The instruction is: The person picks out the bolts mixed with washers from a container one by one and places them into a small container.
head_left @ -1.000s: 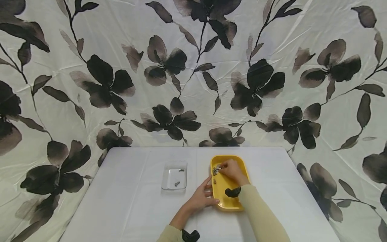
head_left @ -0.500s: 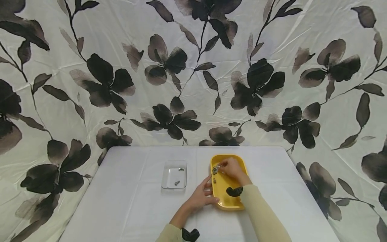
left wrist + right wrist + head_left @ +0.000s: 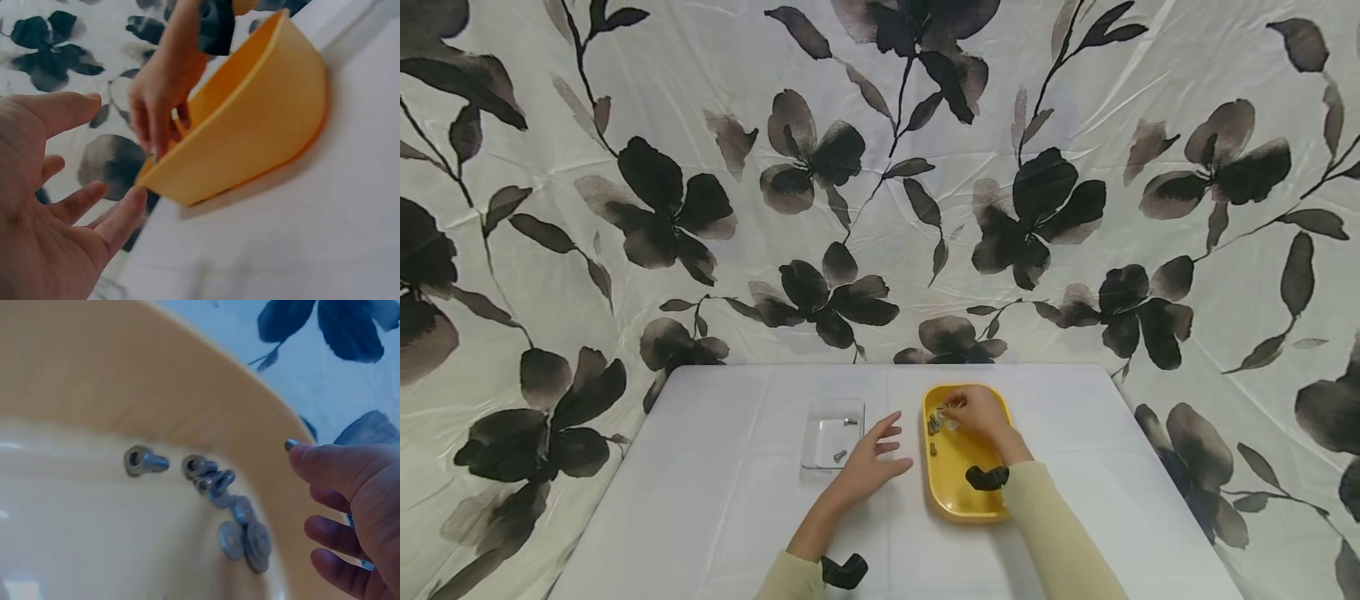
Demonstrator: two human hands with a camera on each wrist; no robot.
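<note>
The yellow tray (image 3: pixel 961 492) sits on the white desk (image 3: pixel 715 500), an oblong with rounded corners and smooth walls. Small grey socket-head screws (image 3: pixel 212 481) cluster at its far end. The right hand (image 3: pixel 973 414) hovers over them, fingers loosely bent, holding nothing visible. The left hand (image 3: pixel 868 462) rests spread flat beside the tray.

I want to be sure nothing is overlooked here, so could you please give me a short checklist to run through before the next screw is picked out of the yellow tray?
1. Screws within reach in the yellow tray: ok, they lie clustered at its far end.
2. Right hand over the screws: ok.
3. Right hand already pinching a screw: cannot tell; in the wrist view its fingers look clear.
4. Left hand free: ok, open, holding nothing.
5. Clear container unobstructed: ok, two screws inside, left hand beside it.
6. Tray flat on the table: ok.
</note>
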